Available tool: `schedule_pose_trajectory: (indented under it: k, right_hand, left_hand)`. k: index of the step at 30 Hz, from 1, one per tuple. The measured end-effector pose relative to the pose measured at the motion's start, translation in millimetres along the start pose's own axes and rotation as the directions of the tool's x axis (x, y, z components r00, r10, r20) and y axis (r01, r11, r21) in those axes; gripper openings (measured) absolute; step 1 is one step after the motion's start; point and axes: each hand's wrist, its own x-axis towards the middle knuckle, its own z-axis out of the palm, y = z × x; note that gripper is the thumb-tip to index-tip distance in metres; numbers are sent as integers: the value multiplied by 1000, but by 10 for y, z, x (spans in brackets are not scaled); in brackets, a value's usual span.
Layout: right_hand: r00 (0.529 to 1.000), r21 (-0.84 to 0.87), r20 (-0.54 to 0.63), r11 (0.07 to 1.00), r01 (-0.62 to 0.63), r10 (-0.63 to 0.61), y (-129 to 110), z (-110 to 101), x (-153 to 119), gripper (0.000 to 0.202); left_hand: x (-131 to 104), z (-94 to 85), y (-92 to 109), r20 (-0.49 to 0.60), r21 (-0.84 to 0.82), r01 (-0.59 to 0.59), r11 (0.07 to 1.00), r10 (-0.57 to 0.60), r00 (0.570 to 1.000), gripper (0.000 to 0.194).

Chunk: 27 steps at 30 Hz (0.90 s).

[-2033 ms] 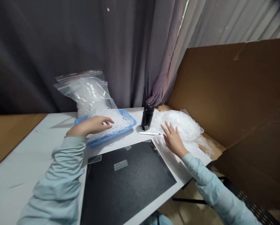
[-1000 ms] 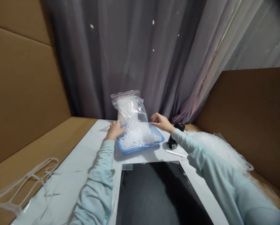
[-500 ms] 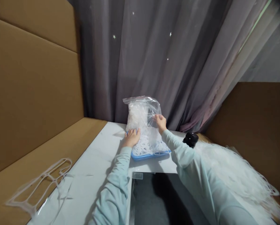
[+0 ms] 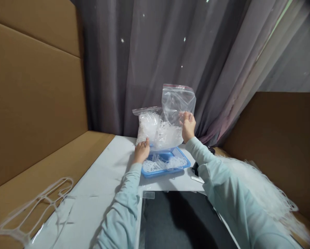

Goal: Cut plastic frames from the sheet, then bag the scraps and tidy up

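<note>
My right hand (image 4: 189, 127) pinches the side of a clear zip bag (image 4: 179, 102), held upright above the basket. White thin, loop-like pieces (image 4: 169, 135) fill the bottom of this bag; its upper part is slack. My left hand (image 4: 142, 150) rests at the left rim of a blue plastic basket (image 4: 158, 174), thumb raised apart from the fingers, some fingertips hidden. More white loop-like pieces (image 4: 155, 164) lie in the basket. Just behind my left hand stands a second zip bag (image 4: 148, 126), packed with white pieces.
A dark flat panel (image 4: 175, 218) lies at the table's front. White stringy material (image 4: 256, 186) is heaped at right. A white plastic frame-like piece (image 4: 37, 211) lies at left. Cardboard walls (image 4: 35, 97) flank the white table (image 4: 103, 173), with a grey curtain (image 4: 149, 62) behind. A black object (image 4: 195, 168) sits beside my right sleeve.
My right hand has raised the partly filled zip bag up and to the right, uncovering the basket's inside. My left hand stays by the basket's left side, its thumb now lifted.
</note>
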Motion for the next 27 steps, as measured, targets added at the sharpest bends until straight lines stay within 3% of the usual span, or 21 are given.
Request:
schedule_pose_trajectory:
  k: [4, 8, 11, 13, 16, 19, 21, 24, 27]
  right_hand:
    - [997, 28, 42, 998, 64, -65, -423, -178, 41, 32]
    - [972, 48, 188, 990, 133, -140, -830, -566, -60, 31]
    - [960, 8, 278, 999, 33, -34, -1005, -947, -233, 31]
    - [922, -57, 379, 997, -60, 77, -1037, -1212, -363, 31]
    - [770, -193, 600, 973, -127, 219, -986, -1549, -538, 39]
    - [554, -312, 768, 943, -114, 321, -889, -1707, -685, 51]
    - [392, -368, 840, 925, -96, 374, -837, -1703, -771, 55]
    - [191, -414, 886, 906, -86, 423, -812, -1632, -846, 59]
    - [111, -420, 897, 903, -87, 428, -878, -1602, -822, 62]
  left_hand:
    - [14, 28, 6, -65, -72, -70, 995, 66, 996, 34]
    - [-29, 21, 198, -6, -207, -223, 953, 227, 974, 27]
    - [-64, -104, 417, -3, -338, -320, 885, 339, 941, 39]
    - [-90, -247, 565, -35, -410, -360, 838, 380, 924, 48]
    - [-191, -508, 792, -57, -493, -381, 782, 408, 911, 57]
    - [-411, -763, 1042, -4, -596, -377, 709, 467, 884, 54]
    - [-597, -901, 1195, 99, -637, -368, 678, 545, 832, 51]
    - [-828, -1042, 1324, 386, -588, -347, 731, 630, 674, 42]
    - [-928, -1101, 1328, 667, -455, -342, 822, 569, 480, 54]
